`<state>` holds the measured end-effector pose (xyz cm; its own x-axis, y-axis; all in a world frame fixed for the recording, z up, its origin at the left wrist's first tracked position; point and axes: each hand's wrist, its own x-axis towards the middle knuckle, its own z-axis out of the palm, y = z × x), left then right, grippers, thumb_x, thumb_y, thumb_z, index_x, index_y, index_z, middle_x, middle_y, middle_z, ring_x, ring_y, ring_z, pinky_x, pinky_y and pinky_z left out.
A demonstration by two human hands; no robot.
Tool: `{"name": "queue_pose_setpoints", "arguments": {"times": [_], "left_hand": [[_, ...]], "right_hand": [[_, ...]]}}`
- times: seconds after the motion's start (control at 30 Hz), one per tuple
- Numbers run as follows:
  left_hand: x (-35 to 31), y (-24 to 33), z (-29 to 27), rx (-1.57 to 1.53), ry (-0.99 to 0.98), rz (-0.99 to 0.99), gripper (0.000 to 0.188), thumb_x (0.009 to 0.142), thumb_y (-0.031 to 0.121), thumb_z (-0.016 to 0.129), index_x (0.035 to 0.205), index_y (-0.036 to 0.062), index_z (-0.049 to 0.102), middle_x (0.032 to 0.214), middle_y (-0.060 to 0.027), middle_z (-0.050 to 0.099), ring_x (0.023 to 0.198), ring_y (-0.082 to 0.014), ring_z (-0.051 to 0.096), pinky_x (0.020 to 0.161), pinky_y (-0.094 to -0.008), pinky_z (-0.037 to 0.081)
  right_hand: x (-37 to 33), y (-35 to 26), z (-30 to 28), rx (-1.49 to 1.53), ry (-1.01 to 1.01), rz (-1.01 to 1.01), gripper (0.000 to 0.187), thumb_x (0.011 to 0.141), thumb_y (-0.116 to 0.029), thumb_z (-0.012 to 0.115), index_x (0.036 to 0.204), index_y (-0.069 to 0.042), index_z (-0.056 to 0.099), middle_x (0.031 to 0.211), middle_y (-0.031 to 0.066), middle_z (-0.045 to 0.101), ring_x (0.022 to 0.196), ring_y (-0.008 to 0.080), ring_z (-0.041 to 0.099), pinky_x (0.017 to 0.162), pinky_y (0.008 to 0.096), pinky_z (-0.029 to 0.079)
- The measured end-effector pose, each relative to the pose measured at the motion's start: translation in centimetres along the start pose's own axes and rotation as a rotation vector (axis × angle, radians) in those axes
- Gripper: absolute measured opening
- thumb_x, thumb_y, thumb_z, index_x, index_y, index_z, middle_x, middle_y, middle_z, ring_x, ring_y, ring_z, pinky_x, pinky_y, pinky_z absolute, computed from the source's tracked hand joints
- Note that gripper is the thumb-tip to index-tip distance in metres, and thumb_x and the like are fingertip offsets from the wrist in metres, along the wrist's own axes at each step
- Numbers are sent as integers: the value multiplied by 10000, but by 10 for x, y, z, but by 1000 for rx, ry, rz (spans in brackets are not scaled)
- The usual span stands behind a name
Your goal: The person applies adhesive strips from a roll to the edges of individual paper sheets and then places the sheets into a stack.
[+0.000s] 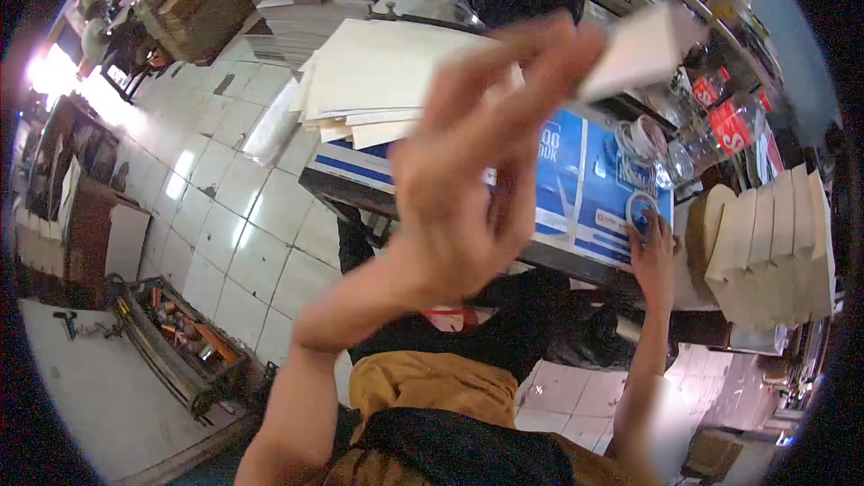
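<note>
My left hand [477, 153] is raised high in front of the table, smeared by motion. Its fingertips are pinched at the edge of a pale, blurred flat piece [637, 52] that looks like paper or card. Down at the right, my right hand [655, 247] has its fingers on a ring-shaped roll of tape [641, 205]. The roll rests on blue-and-white printed sheets [560, 189] that cover the table top. A stack of large cream sheets [373, 72] lies at the table's left, partly hidden by my left hand.
Folded cream paper bundles [765, 243] stand at the right. Plastic bottles with red labels [733, 121] and a coil of pale cord or tape [641, 139] sit behind. Stacked paper [315, 13] rises at the back. A tool tray [184, 333] is at lower left.
</note>
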<state>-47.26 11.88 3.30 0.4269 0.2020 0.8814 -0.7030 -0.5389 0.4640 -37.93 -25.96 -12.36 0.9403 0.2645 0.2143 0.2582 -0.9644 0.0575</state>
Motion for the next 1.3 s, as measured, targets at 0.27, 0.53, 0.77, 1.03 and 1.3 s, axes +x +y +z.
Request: {"name": "queue_pose_setpoints", "arguments": {"times": [0.27, 0.53, 0.77, 1.03, 1.3], "left_hand": [[-34, -141, -28, 730, -595, -86, 381, 965, 22, 561, 1326, 94, 661, 1356, -148, 646, 1284, -332, 584, 1091, -450, 461], [-94, -36, -36, -447, 320, -723, 559, 1030, 238, 529, 1540, 72, 375, 1360, -114, 536, 1224, -245, 544, 1046, -414, 448], [-83, -117, -24, -504, 595, -1401, 675, 1021, 169, 590, 1624, 166, 286, 1440, -119, 494, 1329, -257, 455, 1132, -449, 392], [-51, -156, -14, -355, 620, -1387, 832, 812, 505, 797, 1510, 194, 468, 1499, -89, 520, 1368, -269, 457, 1094, -502, 308], [-46, -163, -31, -312, 531, -1342, 831, 801, 555, 782, 1493, 195, 494, 1509, -68, 514, 1304, -288, 475, 1067, -527, 286]], "right_hand": [[-9, -12, -23, 235, 156, 11, 484, 947, -227, 723, 1390, -111, 567, 1383, 110, 594, 1304, 320, 541, 1145, 484, 312], [-25, -63, -43, 569, 344, -95, 424, 909, -172, 767, 1292, -49, 633, 1312, 161, 641, 1247, 347, 586, 1077, 454, 428], [-42, -126, -19, 1031, 359, -153, 385, 886, -55, 732, 1261, -7, 656, 1278, 174, 661, 1246, 336, 593, 1099, 426, 416], [-109, -80, 9, 1136, 295, 110, 317, 920, -92, 705, 1218, 5, 657, 1242, 165, 658, 1208, 316, 597, 1080, 405, 428], [-140, -58, 19, 1143, 242, 137, 289, 917, -79, 708, 1192, -3, 655, 1234, 157, 663, 1197, 306, 606, 1086, 412, 430]]}}
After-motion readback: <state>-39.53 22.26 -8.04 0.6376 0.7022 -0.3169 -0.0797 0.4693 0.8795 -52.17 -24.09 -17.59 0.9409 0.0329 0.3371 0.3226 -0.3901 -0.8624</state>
